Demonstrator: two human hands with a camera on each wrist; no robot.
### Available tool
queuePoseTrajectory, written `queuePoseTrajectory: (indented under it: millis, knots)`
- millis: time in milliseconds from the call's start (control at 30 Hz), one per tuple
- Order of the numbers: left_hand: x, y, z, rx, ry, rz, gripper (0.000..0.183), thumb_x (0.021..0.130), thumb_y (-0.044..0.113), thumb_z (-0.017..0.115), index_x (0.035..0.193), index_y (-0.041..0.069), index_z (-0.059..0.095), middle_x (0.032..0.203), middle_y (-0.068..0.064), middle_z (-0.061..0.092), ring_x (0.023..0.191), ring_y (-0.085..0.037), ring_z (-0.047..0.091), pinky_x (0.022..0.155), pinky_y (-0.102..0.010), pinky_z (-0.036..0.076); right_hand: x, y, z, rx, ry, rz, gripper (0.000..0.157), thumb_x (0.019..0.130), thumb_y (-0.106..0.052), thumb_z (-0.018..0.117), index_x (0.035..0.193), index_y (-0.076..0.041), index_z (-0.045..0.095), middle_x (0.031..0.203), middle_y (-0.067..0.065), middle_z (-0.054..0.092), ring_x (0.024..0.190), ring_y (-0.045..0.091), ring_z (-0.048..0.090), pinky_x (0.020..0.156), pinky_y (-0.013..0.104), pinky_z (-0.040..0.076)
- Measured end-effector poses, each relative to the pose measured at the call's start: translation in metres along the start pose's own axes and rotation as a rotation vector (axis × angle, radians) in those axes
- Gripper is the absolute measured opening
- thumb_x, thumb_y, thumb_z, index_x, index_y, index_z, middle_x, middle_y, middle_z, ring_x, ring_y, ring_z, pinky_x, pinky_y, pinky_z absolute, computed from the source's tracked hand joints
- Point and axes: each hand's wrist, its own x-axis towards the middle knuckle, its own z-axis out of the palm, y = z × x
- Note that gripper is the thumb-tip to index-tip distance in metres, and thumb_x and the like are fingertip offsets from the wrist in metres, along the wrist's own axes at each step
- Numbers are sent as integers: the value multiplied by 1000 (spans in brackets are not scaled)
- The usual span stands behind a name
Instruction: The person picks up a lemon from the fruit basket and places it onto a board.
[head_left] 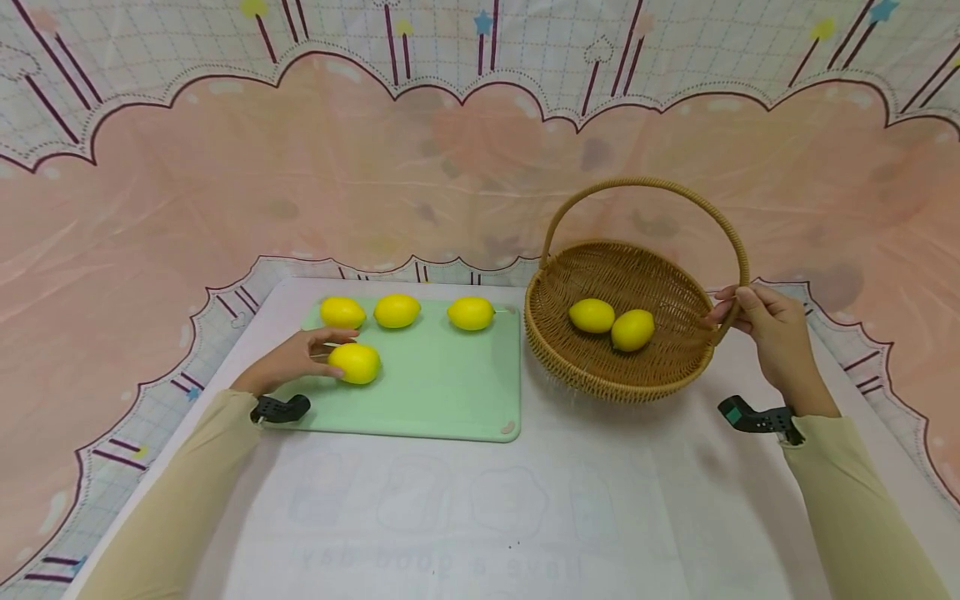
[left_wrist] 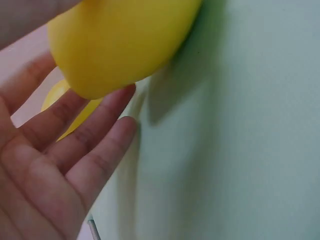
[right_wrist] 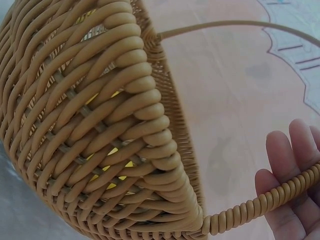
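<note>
Lemon [head_left: 355, 363] (smooth, oval), wicker basket [head_left: 637, 268]

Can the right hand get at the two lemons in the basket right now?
Probably not: the right hand holds the basket handle. Freed, it likely could: the basket is open above the lemons.

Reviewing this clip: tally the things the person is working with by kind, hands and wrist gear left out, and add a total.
Lemons: 6 (3 along the back of the cutting board, 1 at the left hand, 2 inside the basket)
Basket: 1
Cutting board: 1
Total: 8
</note>
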Motion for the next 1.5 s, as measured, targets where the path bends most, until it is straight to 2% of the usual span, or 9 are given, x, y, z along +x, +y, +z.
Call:
queuePoseTrajectory:
  millis: [67,133,267,367,533,633,833,1000,1500]
  knots:
    - [-1,0,-1,3,-15,-2,67,82,15,72,139,1,42,141,-24,44,125,-42,46,106,-55,35,0,0,0,5,-1,-3,26,97,-17,47,96,4,63,77,-2,69,73,6,68,71,13,54]
    - [-3,0,-1,15,-33,-11,66,82,16,73,139,2,43,140,-23,45,122,-32,52,105,-50,40,0,0,0,6,-2,-4,27,97,-17,47,96,5,62,77,-1,69,73,6,68,71,13,54]
    - [-3,0,0,38,-41,-18,64,80,19,75,136,4,48,139,-21,48,120,-28,53,102,-47,44,-1,0,0,11,0,-4,28,97,-18,48,97,6,62,77,-1,69,73,7,68,71,13,54]
    - [-1,0,3,56,24,-25,63,79,21,76,134,4,50,137,-20,50,123,-37,50,102,-50,42,-1,0,0,12,4,-3,28,97,-17,48,97,6,63,77,-1,69,73,7,68,71,13,55]
    - [5,-2,8,36,192,-82,67,79,22,77,134,0,46,138,-22,46,123,-38,46,104,-50,40,-1,0,0,24,2,0,26,97,-17,48,96,4,64,77,-1,70,73,7,68,71,13,54]
    - [6,-1,10,20,230,-98,72,79,23,76,137,-3,41,139,-25,42,123,-41,43,105,-53,38,-1,0,0,28,1,3,25,97,-16,48,96,3,65,77,-1,70,73,7,68,71,13,54]
    - [6,-2,7,36,192,-106,76,79,25,76,141,2,36,142,-23,38,126,-43,41,107,-54,36,-1,0,0,31,7,14,26,97,-17,48,96,3,65,77,-1,70,73,7,68,71,14,54]
    - [6,-5,6,45,175,-94,77,79,24,76,141,1,36,141,-24,39,125,-42,43,106,-52,38,-1,0,-1,15,13,18,25,97,-17,48,96,1,65,77,-2,69,73,7,68,72,13,54]
    - [4,-5,1,30,182,-66,73,81,20,74,140,1,37,142,-23,40,125,-41,44,104,-47,40,-1,-1,0,16,18,25,25,97,-17,49,96,3,65,77,-2,69,73,6,68,72,13,54]
